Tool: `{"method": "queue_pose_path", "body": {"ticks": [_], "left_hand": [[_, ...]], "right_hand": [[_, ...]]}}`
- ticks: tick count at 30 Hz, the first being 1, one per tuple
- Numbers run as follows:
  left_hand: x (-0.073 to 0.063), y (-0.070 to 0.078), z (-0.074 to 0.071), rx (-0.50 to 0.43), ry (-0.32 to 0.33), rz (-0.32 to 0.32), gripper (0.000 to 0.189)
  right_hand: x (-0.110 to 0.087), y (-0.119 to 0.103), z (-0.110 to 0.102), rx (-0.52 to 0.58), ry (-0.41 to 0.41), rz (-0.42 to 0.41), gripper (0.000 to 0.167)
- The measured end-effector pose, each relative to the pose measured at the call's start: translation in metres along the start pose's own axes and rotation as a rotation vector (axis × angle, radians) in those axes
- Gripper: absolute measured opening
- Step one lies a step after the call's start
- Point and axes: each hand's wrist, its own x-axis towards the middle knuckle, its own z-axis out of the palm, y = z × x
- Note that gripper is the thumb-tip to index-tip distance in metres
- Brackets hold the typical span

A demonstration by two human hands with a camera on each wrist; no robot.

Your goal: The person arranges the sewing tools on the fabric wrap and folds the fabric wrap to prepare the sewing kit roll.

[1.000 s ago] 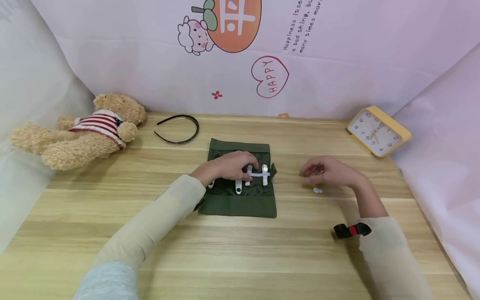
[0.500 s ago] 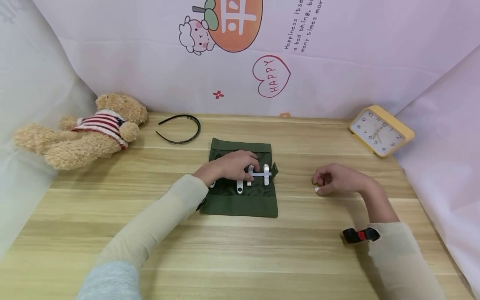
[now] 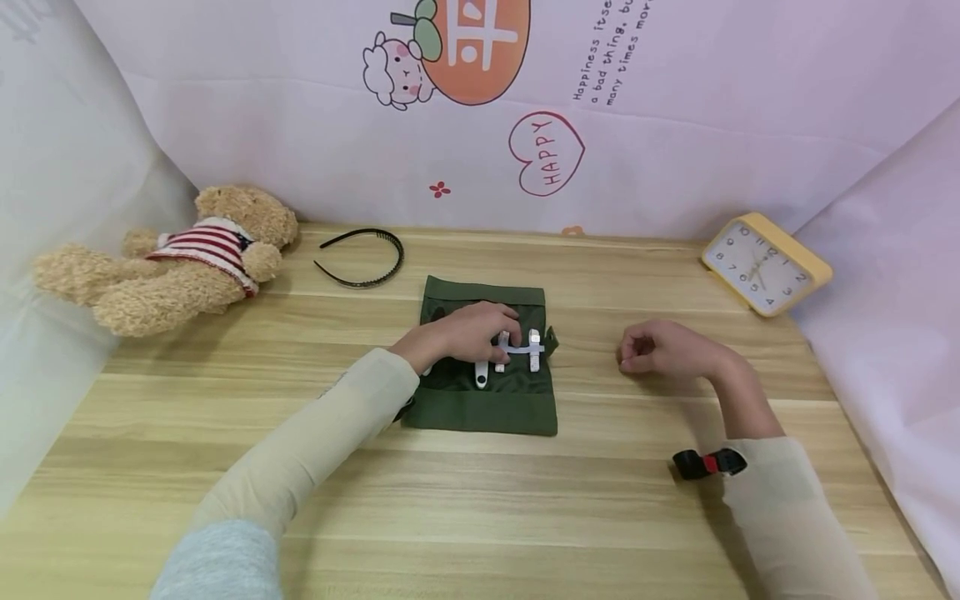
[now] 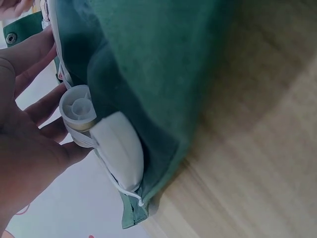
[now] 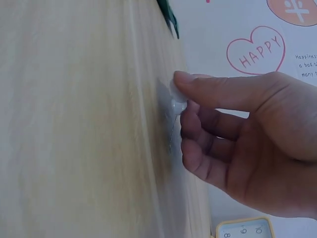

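A dark green sewing pouch (image 3: 480, 412) lies unfolded mid-table. My left hand (image 3: 471, 333) rests on it, thumb and fingers either side of a small pale piece (image 3: 501, 365) under a white elastic band. A second pale piece (image 3: 535, 350) and a white-handled tool (image 3: 482, 377) sit beside it. In the left wrist view the fingers touch a clear-ended spool (image 4: 79, 106), beside a white rounded item (image 4: 121, 148). To the right of the pouch my right hand (image 3: 667, 350) pinches a small whitish needle threader (image 5: 178, 101) with a thin wire, just above the table.
A teddy bear (image 3: 187, 258) lies at the back left, next to a black headband (image 3: 396, 258). At the back right stands a yellow clock (image 3: 765, 262). A printed white cloth (image 3: 660, 167) hangs behind the table.
The right hand has taken hold of the small white needle threader from the tabletop and shifted slightly. My left hand stays on the pouch; the whole view has drifted a little.
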Motion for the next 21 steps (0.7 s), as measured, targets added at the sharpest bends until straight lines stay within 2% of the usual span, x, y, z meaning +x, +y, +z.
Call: {"method": "queue_pose_path", "body": {"ticks": [6,10,17,21], "left_hand": [[-0.001,0.0,0.0,-0.008,0.005,0.006,0.024],[-0.001,0.0,0.001,-0.009,0.01,0.005,0.023],[-0.001,0.0,0.002,-0.014,0.016,-0.004,0.023],[-0.001,-0.001,0.001,-0.023,0.013,-0.004,0.022]], "right_hand": [[0.009,-0.01,-0.002,0.033,0.107,-0.02,0.004],[0.017,-0.014,-0.003,0.083,0.158,-0.031,0.005],[0.029,-0.018,-0.004,0.06,0.28,-0.084,0.01],[0.035,-0.024,-0.004,0.101,0.355,-0.106,0.012]]}}
